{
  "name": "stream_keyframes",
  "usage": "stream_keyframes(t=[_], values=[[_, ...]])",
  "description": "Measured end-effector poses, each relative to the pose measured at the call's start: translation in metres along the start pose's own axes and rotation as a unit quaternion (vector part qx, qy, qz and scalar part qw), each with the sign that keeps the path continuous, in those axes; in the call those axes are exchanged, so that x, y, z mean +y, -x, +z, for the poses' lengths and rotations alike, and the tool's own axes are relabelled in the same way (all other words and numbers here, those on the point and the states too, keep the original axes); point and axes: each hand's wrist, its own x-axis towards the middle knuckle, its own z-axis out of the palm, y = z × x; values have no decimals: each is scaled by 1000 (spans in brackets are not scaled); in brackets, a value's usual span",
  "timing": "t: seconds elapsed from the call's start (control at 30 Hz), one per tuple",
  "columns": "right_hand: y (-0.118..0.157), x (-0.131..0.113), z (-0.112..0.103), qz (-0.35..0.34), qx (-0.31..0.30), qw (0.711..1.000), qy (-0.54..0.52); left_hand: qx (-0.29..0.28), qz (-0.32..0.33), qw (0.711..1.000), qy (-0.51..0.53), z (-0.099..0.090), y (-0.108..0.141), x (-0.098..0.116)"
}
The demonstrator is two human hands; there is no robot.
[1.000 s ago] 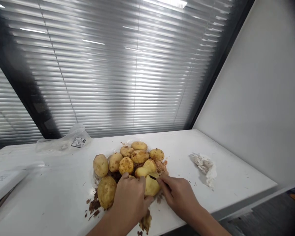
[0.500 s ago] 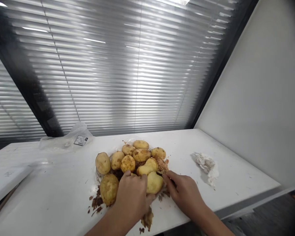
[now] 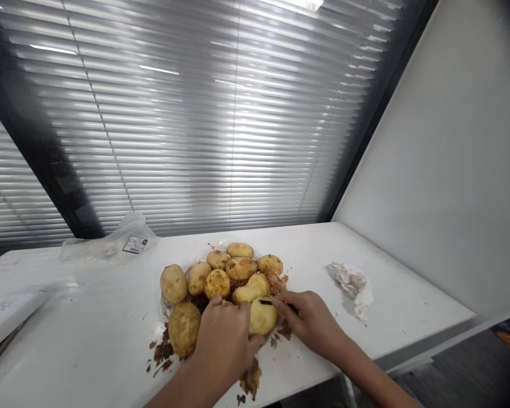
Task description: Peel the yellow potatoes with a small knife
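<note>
Item under inspection: a pared potato (image 3: pixel 263 317), pale and smooth-fleshed, held low at the front edge of the heap. The left hand (image 3: pixel 225 334) grips it from the near side, its fingers (image 3: pixel 243 316) closed around the body. The right hand (image 3: pixel 310 320) sits just beyond it, its fingers (image 3: pixel 283 306) pinched together on a small dark-edged blade (image 3: pixel 267 302), which rests at the potato's top. The blade's handle is hidden, so the tool type cannot be confirmed.

Handling assessment: the potato is likely dense for its size, and its bare flesh is likely slippery. Firmness cannot be judged by eye. The secure hold is around the full body, as the left hand has it, not at the narrow ends.

Directly behind the held potato lies a heap of yellow-skinned potatoes (image 3: pixel 221 277) with flecks of brown peel. Peel scraps (image 3: pixel 164 350) lie to its left on the white surface (image 3: pixel 391 283). A crumpled tissue (image 3: pixel 352 289) lies to its right, and a clear plastic bag (image 3: pixel 106 246) lies well behind it.
</note>
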Motion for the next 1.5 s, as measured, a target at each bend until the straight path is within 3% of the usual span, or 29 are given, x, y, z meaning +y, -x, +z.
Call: stream_keyframes(t=[0.2, 0.33, 0.5, 0.67, 0.8, 0.97, 1.1, 1.27, 1.4, 1.5], values=[[-4, 2, 1, -45, -36, 998, -29, -21, -9, 1000, 9, 0, -1, 0], [-6, 2, 0, -26, -7, 1000, 1, -22, -10, 1000, 5, 0, -1, 0], [-8, 1, -4, -60, -61, 996, -23, -19, -6, 1000, 10, 1, 0, 0], [-13, 6, -8, -26, -27, 999, -7, -20, -5, 1000, 7, 2, -2, -1], [-13, 6, -8, -56, -77, 995, -35, -12, -4, 1000, 7, 3, -2, -1], [-15, 7, -13, -24, -36, 999, 7, -13, -3, 1000, 6, 4, -1, -2], [-17, 3, -16, -55, -94, 994, -19, -21, -5, 1000, 8, 2, -2, -2], [-17, 1, -19, -38, -54, 998, 21, -22, -7, 1000, 5, 1, -3, -1], [-19, 1, -19, -70, -97, 993, 1, -21, -3, 1000, 11, 2, -2, -1], [-23, 3, -17, -52, -55, 997, 17, -19, -6, 1000, 11, 2, -2, -1]])
